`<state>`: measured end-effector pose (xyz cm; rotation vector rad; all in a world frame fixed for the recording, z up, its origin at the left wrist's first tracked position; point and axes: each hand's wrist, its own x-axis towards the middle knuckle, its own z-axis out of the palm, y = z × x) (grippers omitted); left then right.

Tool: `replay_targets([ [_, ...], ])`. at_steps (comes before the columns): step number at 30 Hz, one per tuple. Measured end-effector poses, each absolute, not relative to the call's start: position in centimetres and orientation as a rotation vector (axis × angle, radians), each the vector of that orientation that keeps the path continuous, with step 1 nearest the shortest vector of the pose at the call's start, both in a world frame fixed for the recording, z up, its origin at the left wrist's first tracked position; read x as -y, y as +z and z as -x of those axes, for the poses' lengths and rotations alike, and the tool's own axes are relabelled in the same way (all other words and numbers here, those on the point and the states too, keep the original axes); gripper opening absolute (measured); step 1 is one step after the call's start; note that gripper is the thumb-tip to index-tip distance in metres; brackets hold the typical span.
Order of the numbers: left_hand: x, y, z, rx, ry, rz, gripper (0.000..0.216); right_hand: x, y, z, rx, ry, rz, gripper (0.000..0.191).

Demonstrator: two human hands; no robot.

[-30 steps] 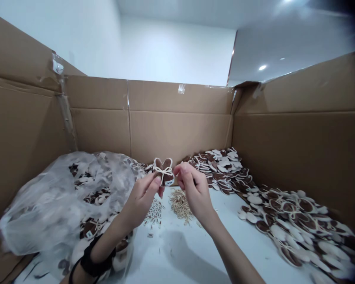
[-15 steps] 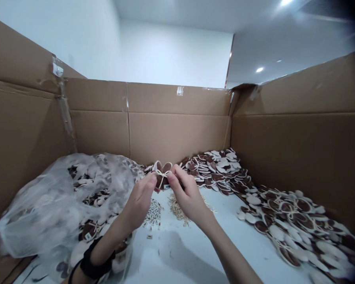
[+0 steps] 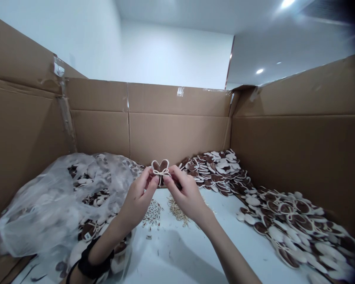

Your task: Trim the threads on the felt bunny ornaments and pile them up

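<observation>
Between my two hands, above the far part of the white table, is a brown felt bunny-ear piece (image 3: 160, 165) with a white border and a cream cord bow (image 3: 161, 172) across it. My left hand (image 3: 142, 193) pinches its left side, thumb near the bow. My right hand (image 3: 185, 193) grips the right side the same way, with its thumb below the bow loop. The two ears point up. The lower part of the piece is largely covered by my fingers. A black band (image 3: 91, 260) is around my left wrist.
Cardboard walls (image 3: 177, 134) enclose the white table (image 3: 177, 256). A clear plastic bag (image 3: 41, 209) of similar pieces lies left. Stacked pieces (image 3: 213, 167) stand at the back, with a loose heap (image 3: 307, 225) at right. Small bits (image 3: 154, 213) and cream cords (image 3: 177, 211) lie under my hands.
The bunny-ear piece has shifted slightly left and tilted more upright. My left thumb has dropped from the bow's loop to below it, and my right thumb has moved lower.
</observation>
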<state>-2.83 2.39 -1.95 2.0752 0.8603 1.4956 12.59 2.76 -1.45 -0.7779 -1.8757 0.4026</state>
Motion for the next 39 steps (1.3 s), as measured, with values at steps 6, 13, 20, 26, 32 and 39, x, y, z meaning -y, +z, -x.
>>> replay_targets([
  [6, -2.2, -1.9, 2.7, -0.951, 1.456, -2.108, 0.022, -2.4, -1.4, -12.4, 1.945, 0.258, 0.839, 0.011],
  [13, -2.2, -1.8, 3.2, -0.814, 1.358, -1.887, 0.024, -2.5, -1.3, -12.8, 1.976, 0.479, 0.742, 0.021],
  [20, -2.5, -2.0, 3.3, -0.904, 1.411, -1.764, 0.027, -2.4, -1.2, -12.6, 1.99, 0.491, 0.742, 0.012],
  [26, -2.1, -1.8, 2.9, -0.892, 1.517, -1.928, 0.026, -2.7, -1.3, -12.3, 2.033, 0.418, 0.809, 0.009],
  [32, -2.3, -2.1, 2.9, -0.9, 1.542, -2.0, 0.026, -2.7, -1.6, -12.5, 2.016, 0.503, 0.648, 0.018],
  [39, -1.7, -2.2, 2.8, -1.082, 1.698, -2.327, 0.026, -2.4, -2.3, -11.4, 1.717, 0.669, 0.58, 0.029],
])
